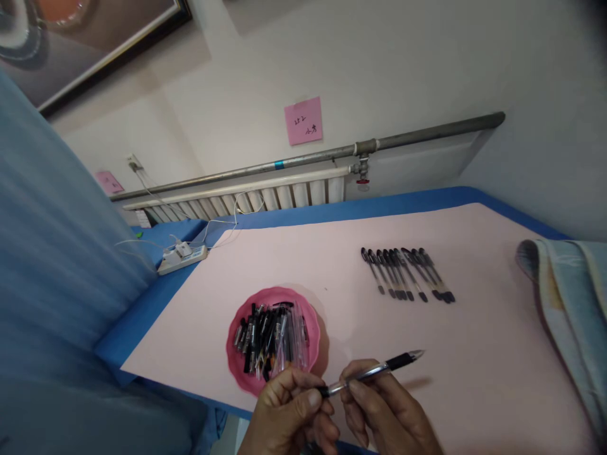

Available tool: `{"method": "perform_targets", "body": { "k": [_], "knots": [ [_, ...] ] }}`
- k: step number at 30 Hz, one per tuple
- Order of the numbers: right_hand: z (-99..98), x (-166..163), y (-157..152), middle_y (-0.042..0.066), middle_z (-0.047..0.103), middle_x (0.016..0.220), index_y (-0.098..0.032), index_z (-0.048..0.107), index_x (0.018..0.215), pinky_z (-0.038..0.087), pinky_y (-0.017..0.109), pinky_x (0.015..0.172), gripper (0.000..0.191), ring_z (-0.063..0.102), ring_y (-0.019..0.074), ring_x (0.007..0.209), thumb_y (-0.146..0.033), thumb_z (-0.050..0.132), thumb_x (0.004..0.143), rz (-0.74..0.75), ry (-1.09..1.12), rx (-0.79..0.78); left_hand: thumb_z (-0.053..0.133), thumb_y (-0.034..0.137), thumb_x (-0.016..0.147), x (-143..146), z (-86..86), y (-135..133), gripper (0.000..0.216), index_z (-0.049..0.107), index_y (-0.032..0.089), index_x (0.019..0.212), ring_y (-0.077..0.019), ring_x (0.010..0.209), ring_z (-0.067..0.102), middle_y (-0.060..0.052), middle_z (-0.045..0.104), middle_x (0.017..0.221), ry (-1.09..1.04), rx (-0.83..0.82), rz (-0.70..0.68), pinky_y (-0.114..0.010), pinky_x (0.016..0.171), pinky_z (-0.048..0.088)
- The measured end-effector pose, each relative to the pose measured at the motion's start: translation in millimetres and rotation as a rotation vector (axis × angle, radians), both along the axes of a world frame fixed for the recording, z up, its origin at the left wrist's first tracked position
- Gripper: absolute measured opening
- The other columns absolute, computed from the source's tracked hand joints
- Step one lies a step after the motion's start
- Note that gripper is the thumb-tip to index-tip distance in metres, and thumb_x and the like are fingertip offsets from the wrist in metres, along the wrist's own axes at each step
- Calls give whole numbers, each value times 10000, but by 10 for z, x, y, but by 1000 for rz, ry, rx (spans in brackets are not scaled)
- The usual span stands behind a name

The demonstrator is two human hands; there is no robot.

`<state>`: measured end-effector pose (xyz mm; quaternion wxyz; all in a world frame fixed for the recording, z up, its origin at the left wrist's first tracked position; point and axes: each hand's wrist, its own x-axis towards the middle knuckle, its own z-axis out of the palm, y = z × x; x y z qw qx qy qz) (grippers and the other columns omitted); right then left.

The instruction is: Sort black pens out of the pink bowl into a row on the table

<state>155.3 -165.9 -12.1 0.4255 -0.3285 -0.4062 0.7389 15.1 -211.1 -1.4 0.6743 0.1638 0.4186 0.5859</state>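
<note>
Between my two hands is a pen [372,373] with a clear barrel, a black grip and a bare pointed tip aimed to the right. My left hand [294,407] pinches its black rear end between thumb and fingers. Around the barrel, the thumb and fingers of my right hand [384,407] are closed. Just beyond my left hand stands a pink scalloped bowl [231,360], filled with black pen parts and clear tubes. Farther right, a row of several capped black pens [403,275] lies side by side.
Pale pink paper [294,256] covers the blue table. At left, a power strip [183,259] with plugs and white cables lies near a blue curtain [57,272]. A folded cloth [569,297] sits at the right edge. A radiator [303,193] runs along the wall behind.
</note>
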Motion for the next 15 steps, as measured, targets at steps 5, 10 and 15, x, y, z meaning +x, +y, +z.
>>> {"method": "perform_targets", "body": {
  "k": [5, 10, 15],
  "knots": [
    [-88, 9, 8, -31, 556, 590, -215, 635, 823, 381, 242, 468, 259, 462, 108, 483, -472, 615, 797, 8, -25, 60, 816, 251, 606, 31, -35, 12, 229, 658, 142, 731, -112, 458, 634, 2, 707, 605, -13, -9, 41, -203, 413, 509],
    [-69, -20, 10, -25, 583, 610, -214, 641, 773, 372, 233, 436, 262, 461, 103, 464, -470, 679, 734, -11, 18, -41, 833, 287, 567, 61, -37, 13, 268, 647, 140, 693, -116, 442, 624, -5, 706, 594, 78, 2, 105, -202, 414, 483],
    [-53, -42, 20, -52, 509, 506, -196, 604, 693, 306, 197, 370, 284, 389, 74, 387, -466, 646, 771, -23, -11, -56, 792, 348, 619, 90, 2, -21, 254, 656, 149, 696, -122, 498, 630, -9, 687, 585, 371, 46, 144, -230, 518, 487]
  ]
}}
